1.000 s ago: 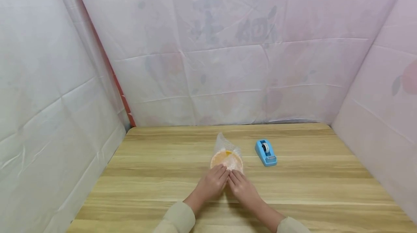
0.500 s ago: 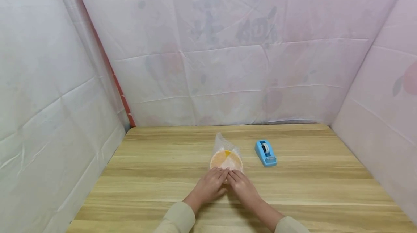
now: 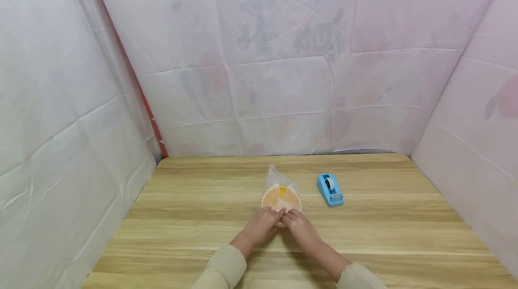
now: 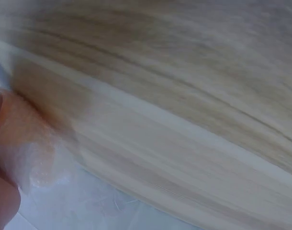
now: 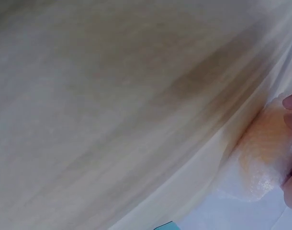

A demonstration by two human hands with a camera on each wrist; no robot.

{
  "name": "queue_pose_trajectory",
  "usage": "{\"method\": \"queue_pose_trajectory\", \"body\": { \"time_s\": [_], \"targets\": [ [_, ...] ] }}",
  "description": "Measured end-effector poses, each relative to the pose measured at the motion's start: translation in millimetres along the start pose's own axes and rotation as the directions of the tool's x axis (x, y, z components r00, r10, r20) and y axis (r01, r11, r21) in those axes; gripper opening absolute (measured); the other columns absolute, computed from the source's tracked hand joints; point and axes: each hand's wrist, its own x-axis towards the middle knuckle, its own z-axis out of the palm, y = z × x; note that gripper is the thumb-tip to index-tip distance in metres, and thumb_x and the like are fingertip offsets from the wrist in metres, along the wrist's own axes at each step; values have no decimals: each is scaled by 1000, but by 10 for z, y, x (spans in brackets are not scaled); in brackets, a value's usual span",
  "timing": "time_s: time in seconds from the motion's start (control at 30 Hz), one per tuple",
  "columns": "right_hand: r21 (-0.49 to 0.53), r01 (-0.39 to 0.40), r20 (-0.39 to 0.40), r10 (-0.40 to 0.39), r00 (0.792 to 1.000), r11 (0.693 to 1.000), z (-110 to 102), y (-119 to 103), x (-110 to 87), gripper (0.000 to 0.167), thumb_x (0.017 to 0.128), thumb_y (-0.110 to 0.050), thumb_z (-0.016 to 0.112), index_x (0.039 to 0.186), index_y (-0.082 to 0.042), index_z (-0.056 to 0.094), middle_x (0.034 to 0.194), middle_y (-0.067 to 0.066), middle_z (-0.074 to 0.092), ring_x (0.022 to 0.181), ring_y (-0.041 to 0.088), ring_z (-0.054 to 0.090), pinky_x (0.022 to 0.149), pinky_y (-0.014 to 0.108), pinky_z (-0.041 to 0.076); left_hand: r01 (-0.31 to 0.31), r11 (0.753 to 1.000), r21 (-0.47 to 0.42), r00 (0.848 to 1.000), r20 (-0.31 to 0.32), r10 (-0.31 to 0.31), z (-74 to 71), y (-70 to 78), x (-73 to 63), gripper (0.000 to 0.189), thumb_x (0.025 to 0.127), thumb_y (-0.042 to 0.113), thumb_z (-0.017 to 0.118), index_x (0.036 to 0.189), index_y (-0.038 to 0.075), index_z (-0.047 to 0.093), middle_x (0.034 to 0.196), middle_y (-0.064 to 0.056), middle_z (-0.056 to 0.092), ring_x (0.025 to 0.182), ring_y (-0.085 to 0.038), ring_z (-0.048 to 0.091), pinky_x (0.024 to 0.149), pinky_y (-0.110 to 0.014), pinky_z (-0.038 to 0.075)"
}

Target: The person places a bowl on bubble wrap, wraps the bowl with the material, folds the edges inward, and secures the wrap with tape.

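Observation:
A round thing with an orange-slice pattern (image 3: 270, 197) lies on the table, wrapped in clear bubble wrap (image 3: 274, 175) whose pointed end stretches toward the back. At its near edge my left hand (image 3: 260, 226) pinches the wrap between thumb and fingers. My right hand (image 3: 302, 230) does the same just beside it, the fingertips almost meeting. In the left wrist view the bubble wrap (image 4: 50, 165) bulges at the lower left between thumb and finger. The right wrist view has the wrapped bundle (image 5: 261, 160) at its right edge. The hands hide the bundle's near side.
A blue tape dispenser (image 3: 330, 190) with a roll in it stands right of the bundle. The wooden table (image 3: 194, 199) is bounded by pale cloth hangings (image 3: 283, 100) at the back and both sides.
The wrap over the disc has been drawn back toward me, so more of the orange pattern shows. Both hands have shifted only slightly. The tape dispenser has stayed put.

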Motion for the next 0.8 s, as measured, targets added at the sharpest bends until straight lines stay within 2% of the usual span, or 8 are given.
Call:
{"method": "queue_pose_trajectory", "body": {
  "time_s": [0.17, 0.33, 0.5, 0.63, 0.7, 0.73, 0.77, 0.8],
  "targets": [
    [51, -29, 79, 25, 997, 998, -29, 15, 37, 26, 64, 5, 75, 88, -4, 70, 77, 1, 68, 73, 13, 54, 68, 23, 49, 36, 999, -38, 996, 78, -33, -51, -9, 39, 43, 75, 6, 68, 118, 7, 63, 87, 2, 71, 71, -8, 60, 68, -19, 45],
    [48, -39, 108, 33, 994, 998, -30, 23, 59, 24, 64, 4, 75, 86, -4, 69, 76, 1, 67, 72, 13, 53, 66, 24, 47, 24, 1000, -20, 998, 61, -22, -19, -23, 35, 42, 75, 7, 68, 117, 7, 63, 85, 3, 70, 69, -10, 58, 68, -20, 45],
    [6, -26, 109, 26, 994, 1000, -19, 20, 53, 24, 66, 1, 75, 88, -4, 69, 79, 1, 67, 75, 14, 55, 69, 25, 48, 5, 999, -34, 999, 31, -4, 9, -25, -1, 45, 74, 8, 64, 119, 4, 61, 89, 0, 69, 79, -10, 62, 84, -25, 47],
    [-15, 0, 100, 2, 995, 1000, -13, 21, 46, 20, 67, 0, 75, 84, -7, 68, 78, 0, 67, 75, 14, 55, 70, 25, 48, 24, 991, -133, 1000, 14, -22, -20, -28, -35, 49, 72, 8, 57, 121, 3, 59, 102, -4, 68, 95, -15, 62, 94, -29, 46],
    [-19, 7, 95, -5, 995, 1000, -16, 23, 41, 18, 66, 0, 76, 80, -7, 67, 76, 0, 66, 74, 14, 54, 68, 25, 47, 69, 972, -224, 997, -5, -72, -46, -31, -50, 49, 72, 6, 54, 121, 3, 59, 110, -7, 66, 105, -20, 60, 95, -33, 47],
    [-21, 10, 95, -8, 995, 1000, -19, 25, 40, 17, 66, 0, 75, 78, -8, 67, 74, 0, 65, 73, 14, 54, 68, 24, 47, 116, 949, -293, 992, -8, -123, -60, -34, -58, 48, 74, 6, 53, 121, 3, 59, 114, -10, 65, 111, -24, 58, 97, -36, 46],
    [-20, 11, 97, -9, 995, 1000, -27, 24, 40, 17, 66, 0, 76, 77, -8, 66, 73, -1, 65, 72, 13, 53, 67, 24, 47, 163, 918, -362, 983, -20, -182, -72, -42, -62, 47, 75, 5, 53, 121, 3, 58, 118, -12, 63, 115, -27, 55, 98, -39, 45],
    [-18, 8, 102, -6, 995, 1000, -32, 24, 40, 17, 65, 1, 75, 76, -8, 66, 72, -1, 65, 72, 13, 53, 67, 24, 47, 211, 868, -449, 968, -30, -250, -89, -51, -63, 45, 77, 4, 52, 122, 1, 58, 122, -15, 61, 119, -31, 52, 100, -43, 44]
  ]
}}
